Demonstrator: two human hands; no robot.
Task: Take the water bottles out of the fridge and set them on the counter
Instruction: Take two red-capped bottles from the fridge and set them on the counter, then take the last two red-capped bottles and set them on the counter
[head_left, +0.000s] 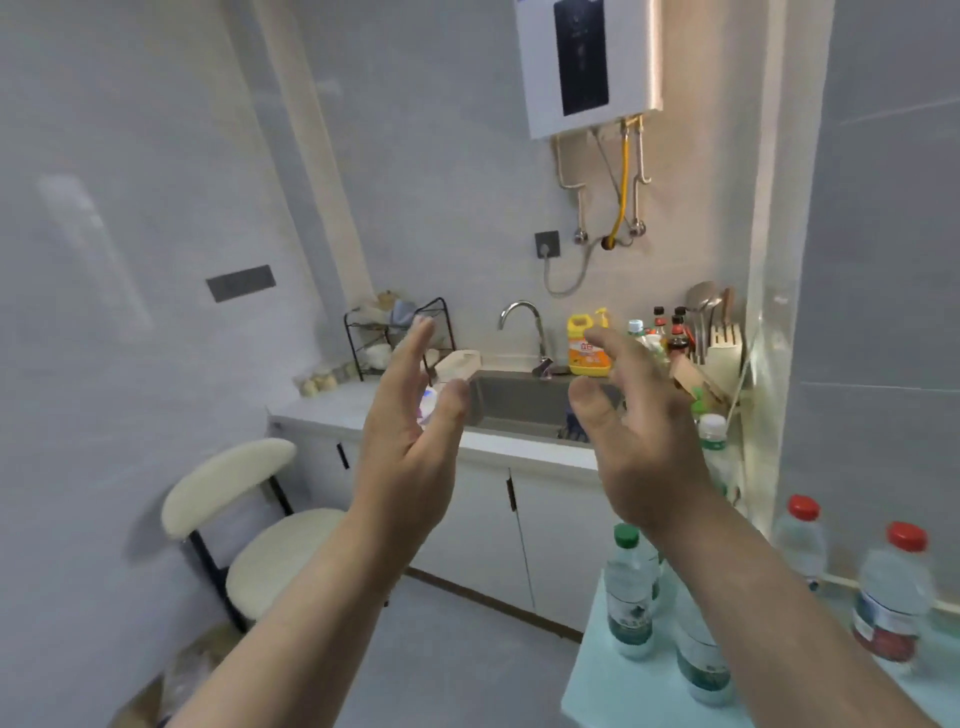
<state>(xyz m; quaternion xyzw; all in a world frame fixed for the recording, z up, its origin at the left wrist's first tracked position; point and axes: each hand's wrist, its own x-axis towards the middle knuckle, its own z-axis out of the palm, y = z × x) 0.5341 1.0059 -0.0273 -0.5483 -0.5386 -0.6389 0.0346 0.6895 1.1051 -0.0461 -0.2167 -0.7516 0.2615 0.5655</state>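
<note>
My left hand (410, 441) and my right hand (639, 436) are raised in front of me, palms facing each other, fingers spread, nothing in either. Several water bottles stand on a pale teal surface (623, 691) at the lower right: a green-capped bottle (628, 597), another clear bottle (701, 660) partly behind my right forearm, and two red-capped bottles (802, 540) (893, 592) by the wall. One more white-capped bottle (714, 441) stands further back. No fridge is in view.
Straight ahead is a white counter (332, 410) with a steel sink (519, 402), tap (524, 322), yellow detergent bottle (584, 348), sauce bottles (670, 327) and a wire rack (395, 332). A cream chair (244, 525) stands at the left. A water heater (587, 62) hangs above.
</note>
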